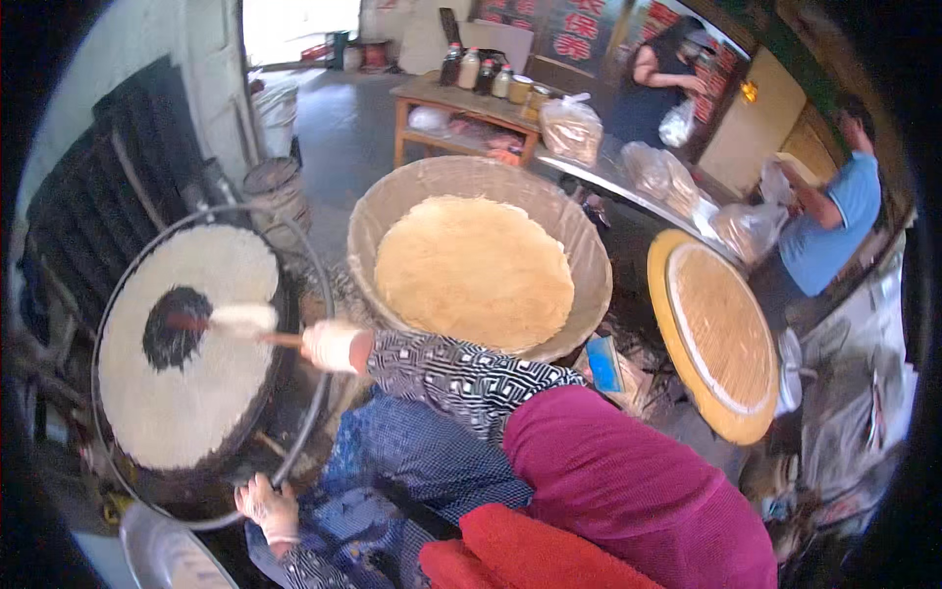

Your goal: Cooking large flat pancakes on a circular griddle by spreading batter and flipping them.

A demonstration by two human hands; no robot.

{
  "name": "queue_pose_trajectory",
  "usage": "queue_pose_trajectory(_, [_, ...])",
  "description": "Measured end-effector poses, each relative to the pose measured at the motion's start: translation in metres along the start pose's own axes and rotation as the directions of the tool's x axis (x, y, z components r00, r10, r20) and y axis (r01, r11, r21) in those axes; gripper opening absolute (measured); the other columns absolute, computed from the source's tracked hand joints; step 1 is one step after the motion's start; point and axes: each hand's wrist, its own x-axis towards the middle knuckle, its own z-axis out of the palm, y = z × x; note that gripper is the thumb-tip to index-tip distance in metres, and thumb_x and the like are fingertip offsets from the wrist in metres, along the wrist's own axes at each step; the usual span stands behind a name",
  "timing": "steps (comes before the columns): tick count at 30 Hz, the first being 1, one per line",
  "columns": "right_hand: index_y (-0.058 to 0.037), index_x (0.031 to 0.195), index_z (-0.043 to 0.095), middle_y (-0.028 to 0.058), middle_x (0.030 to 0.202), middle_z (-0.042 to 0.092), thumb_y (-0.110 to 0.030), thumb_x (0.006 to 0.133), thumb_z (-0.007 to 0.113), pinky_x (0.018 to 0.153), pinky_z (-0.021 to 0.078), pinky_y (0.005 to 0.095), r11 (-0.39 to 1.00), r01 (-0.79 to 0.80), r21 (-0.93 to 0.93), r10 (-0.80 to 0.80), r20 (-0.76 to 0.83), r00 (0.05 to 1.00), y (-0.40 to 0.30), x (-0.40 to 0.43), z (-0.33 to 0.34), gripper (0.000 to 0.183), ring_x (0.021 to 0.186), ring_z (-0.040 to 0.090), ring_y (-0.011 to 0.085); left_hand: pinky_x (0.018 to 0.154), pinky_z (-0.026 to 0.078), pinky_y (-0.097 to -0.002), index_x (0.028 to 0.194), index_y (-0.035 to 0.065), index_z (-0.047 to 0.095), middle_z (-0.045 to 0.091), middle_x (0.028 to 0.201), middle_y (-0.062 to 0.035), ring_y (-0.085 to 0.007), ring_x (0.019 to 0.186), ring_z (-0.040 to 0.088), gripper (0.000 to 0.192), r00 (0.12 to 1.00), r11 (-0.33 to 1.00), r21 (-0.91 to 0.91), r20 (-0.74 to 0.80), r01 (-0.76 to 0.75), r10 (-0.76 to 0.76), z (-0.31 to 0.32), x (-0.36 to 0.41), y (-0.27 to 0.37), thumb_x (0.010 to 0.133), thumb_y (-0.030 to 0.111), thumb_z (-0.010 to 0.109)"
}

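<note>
My gloved right hand grips the wooden handle of a batter spreader, blurred, above the round griddle. Pale batter covers most of the griddle's top in a broad ring, leaving a dark bare patch at its middle. A thin metal hoop circles the griddle with a gap between them. At its near side my gloved left hand has its fingers curled around the hoop. Beyond my right forearm stands a large wide basin with a smooth tan mass in it.
Right of the basin, a round yellow board bears thin tan flatbreads. A low wooden table with bottles stands behind. Two people handle plastic bags at a counter. A metal bowl sits at lower left.
</note>
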Motion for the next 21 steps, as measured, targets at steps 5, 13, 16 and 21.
queue_pose_trajectory(5, [-0.0043,0.086,0.073,0.0166,0.085,0.071,-0.023,0.087,0.056,0.074,0.0557,0.0435,0.988,-0.154,0.031,0.154,0.000,0.988,0.022,-0.033,0.022,0.025,0.084,0.070,0.0319,0.109,0.029,-0.0495,0.089,0.0068,0.066,0.065,0.092,-0.0142,-0.0384,0.107,0.056,0.036,0.992,0.992,0.077,0.074,0.096,-0.102,0.008,0.006,-0.025,0.060,0.024,0.079])
queue_pose_trajectory(13, [-0.0038,0.093,0.069,0.0172,0.085,0.070,-0.031,0.091,0.055,0.075,0.0547,0.0465,0.995,0.025,0.096,-0.042,0.174,0.984,0.006,-0.048,0.010,0.030,0.084,0.069,0.0343,0.113,0.020,-0.0522,0.139,0.0035,0.040,0.045,0.133,-0.0214,-0.0374,0.127,0.040,0.091,0.988,0.999,0.013,-0.153,-0.034,0.035,-0.037,-0.004,0.012,0.058,0.019,0.080])
queue_pose_trajectory(16, [-0.0030,0.090,0.071,0.0146,0.091,0.071,-0.027,0.091,0.054,0.076,0.0552,0.0439,0.986,-0.121,0.113,0.120,0.008,0.993,0.011,-0.030,0.024,0.029,0.085,0.069,0.0333,0.113,0.022,-0.0518,0.137,0.0023,0.042,0.048,0.128,-0.0200,-0.0383,0.124,0.043,0.087,0.985,0.998,0.010,0.162,-0.062,0.059,-0.014,0.007,0.075,0.063,0.030,0.079])
queue_pose_trajectory(21, [-0.0019,0.091,0.070,0.0172,0.087,0.071,-0.024,0.090,0.055,0.075,0.0549,0.0445,0.997,0.029,0.077,-0.033,0.050,0.998,-0.037,-0.021,0.004,0.027,0.086,0.069,0.0328,0.105,0.030,-0.0507,0.108,0.0039,0.052,0.060,0.104,-0.0164,-0.0398,0.107,0.053,0.052,0.965,0.996,0.071,0.251,0.054,-0.070,0.011,0.020,0.054,0.069,0.030,0.075])
